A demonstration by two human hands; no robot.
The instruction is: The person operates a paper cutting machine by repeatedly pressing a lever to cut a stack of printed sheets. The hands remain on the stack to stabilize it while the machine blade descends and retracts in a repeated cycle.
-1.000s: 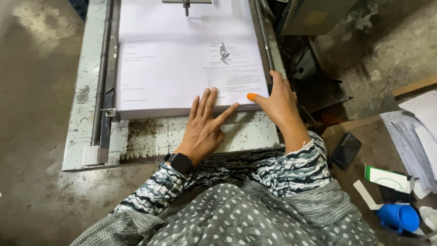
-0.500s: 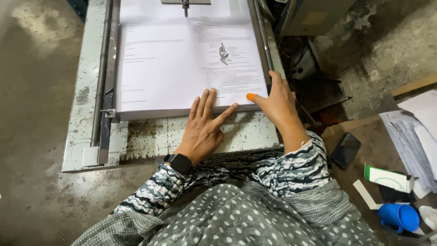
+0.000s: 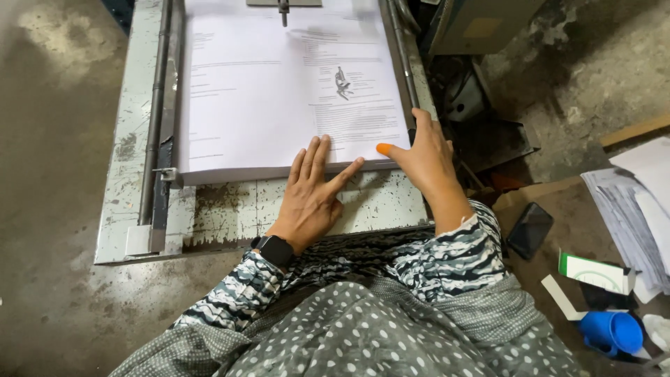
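- The metal table (image 3: pixel 230 209) is worn, its pale paint chipped; a guide rail (image 3: pixel 155 119) runs along its left side.
- The paper stack (image 3: pixel 265 98), thick, white and printed, lies flat with its long axis running away from the person, its near edge facing the hands.
- The left hand (image 3: pixel 310 195) lies flat and released, fingers spread over that near edge, a black watch (image 3: pixel 273 249) at the wrist.
- The right hand (image 3: pixel 422 153) cups the stack's near right corner, thumb on top, grasping nothing.
- A dark phone (image 3: pixel 529 229) and a blue cup (image 3: pixel 613 332) lie well apart at right.
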